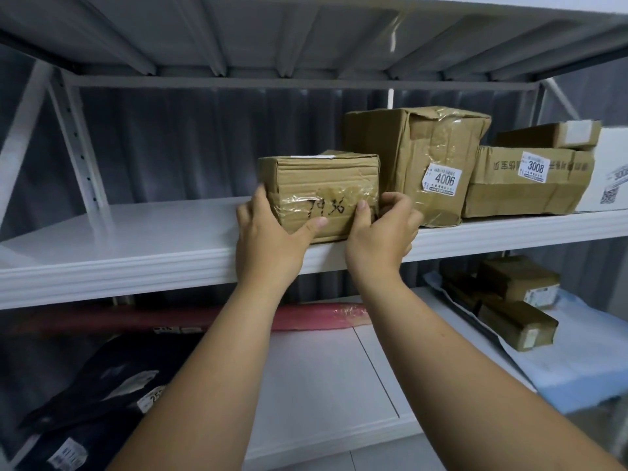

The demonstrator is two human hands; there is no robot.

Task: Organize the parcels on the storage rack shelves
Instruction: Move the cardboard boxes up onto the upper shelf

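**shelfnerd:** So where's the small parcel [319, 192] sitting right now?

**boxwatcher:** It's resting at the front lip of the upper shelf [136, 239], a smooth white-painted metal deck with a ribbed front edge. It's a squat corrugated cardboard block, kinda dented, with glossy crinkled tape across the face and black marker scrawl under the tape. Both hands are gripping it: the left hand [268, 239] is wrapping the left edge with the thumb pressing flat on the front face, and the right hand [380, 236] is clasping the right corner, thumb on the front, fingers curling round the side.

**shelfnerd:** And what's lying around it?

**boxwatcher:** At 3 o'clock from it, just beside or touching (can't tell which), a taller box [418, 164] is standing, rumpled brown cardboard under shiny wrinkled tape, with a white sticker reading 4006. Further toward 3 o'clock a low wide carton [530, 185] labelled 3008 is sitting with a thin flat box [547, 134] stacked on top, and a white box [611, 171] is showing at the frame edge. On the lower shelf [323, 375], at 5 o'clock, two small taped brown boxes [518, 300] are lying on a pale blue padded mailer [560, 375]. Straight below at 6 o'clock a pink plastic-wrapped roll [306, 317] is lying along the back, and at 7 o'clock soft black poly bags [112, 385] with white labels are slumping.
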